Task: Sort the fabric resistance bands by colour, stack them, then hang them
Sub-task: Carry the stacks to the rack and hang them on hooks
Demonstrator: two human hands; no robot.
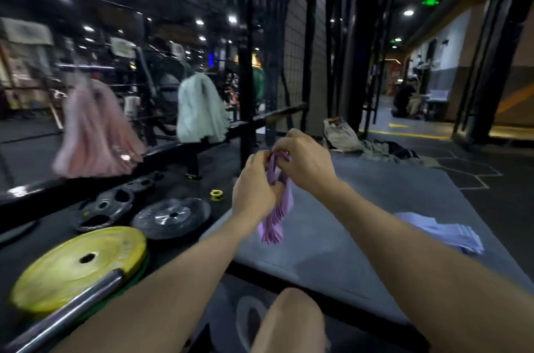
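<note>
A dim gym, spot lamps overhead, black racks and a mesh wall behind. On the dark floor at left lie a yellow plate [78, 261], a steel bar [72, 312] across it, and black plates [172, 217] farther back. A grey mat [346, 251] spreads in front of the person.

Both hands are raised over the mat, gripping one bundle of purple bands [276, 217]. The left hand [255, 188] is curled round the bundle's upper part from the left; the right hand [303, 159] pinches its top loops from above and the right. The lower ends hang free, fanned, above the mat and not touching it. A paler lilac stack [445, 232] lies flat on the mat to the right, well apart from the hands.

On the rack behind, a pink bunch [95, 130] and a white bunch [200, 108] already hang; the pink one is blurred. A green bunch may hang farther back, too dim to be sure.

The step in hand looks like gathering the purple stack by its loops, ready for hanging. The next move would call for keeping all the loops aligned and open in one grasp, carrying the bundle to a free peg on the rack, and threading every loop over it without letting inner bands slip out. The lilac stack remains to be hung.
</note>
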